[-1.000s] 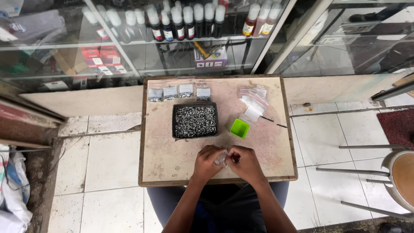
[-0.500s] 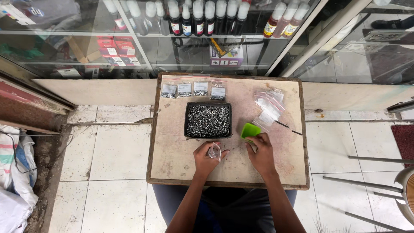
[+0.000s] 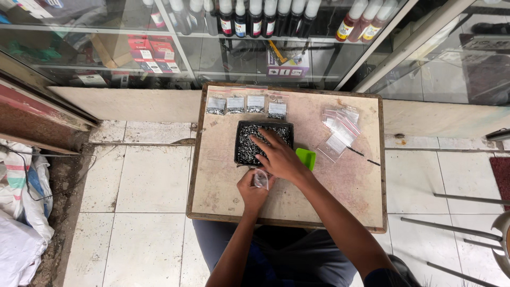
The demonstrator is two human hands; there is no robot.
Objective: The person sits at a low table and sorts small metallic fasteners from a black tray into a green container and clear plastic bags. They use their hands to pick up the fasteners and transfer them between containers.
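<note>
On the worn, mottled beige top of the small wooden-edged table [image 3: 218, 186], the left hand [image 3: 252, 191] sits near the front edge with its fingers curled closed around a small clear plastic bag [image 3: 261, 178]. The bag stands up out of the pinch, glossy and crumpled, just below the near rim of the black tray [image 3: 237, 139]. Whether the bag has anything in it cannot be told.

That tray is a shallow rectangular box, matt black, filled with a heap of small shiny metal screws [image 3: 246, 146] that glint silver-grey. The right hand [image 3: 280, 157] reaches across above the left hand and lies over the tray's right half, fingers spread loosely and pointing up-left, fingertips down among the screws. Its grip is mostly open; whether any screws are caught under the fingers is hidden by the hand itself.

Along the far edge of the table a row of four filled, sealed bags [image 3: 246, 104] lies side by side, each holding a dark clump of metal parts. Just right of the right hand's knuckles, a small bright green plastic scoop [image 3: 307, 158] rests on the tabletop, touching or nearly touching the hand. Farther right, a loose fanned pile of empty clear bags [image 3: 340, 127] with red-striped closures lies flat, well apart from both hands.
</note>
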